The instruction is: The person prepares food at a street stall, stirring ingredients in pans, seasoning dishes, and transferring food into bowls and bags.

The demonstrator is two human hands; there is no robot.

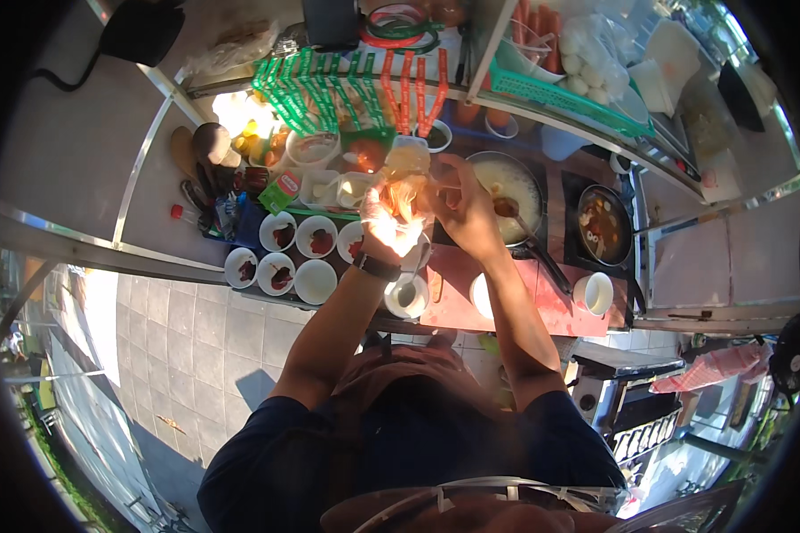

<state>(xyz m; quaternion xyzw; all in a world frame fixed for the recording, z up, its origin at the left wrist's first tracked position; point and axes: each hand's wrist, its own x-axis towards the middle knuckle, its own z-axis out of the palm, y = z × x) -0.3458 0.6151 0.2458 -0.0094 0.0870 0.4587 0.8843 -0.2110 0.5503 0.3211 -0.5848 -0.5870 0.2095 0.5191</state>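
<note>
My left hand (381,216), with a dark band at the wrist, holds a bundle of pale orange-brown strips (405,198), seemingly in clear wrapping; glare blurs its edges. My right hand (470,216) is at the bundle's right side, fingers bent; whether they pinch it is unclear. Beneath and left of my hands stand several white cups (316,236), most with dark red sauce inside. Another white cup (407,295) holds a spoon. Right of my right hand, a ladle (507,208) rests in a pan (500,173) of whitish, foamy liquid.
A second pan (602,223) with brown broth and food pieces sits farther right. White cups (593,294) stand on a red board (547,306). Green lanyards (307,93) and red lanyards (410,86) hang above the tubs (315,148). A green basket (540,86) occupies the upper shelf.
</note>
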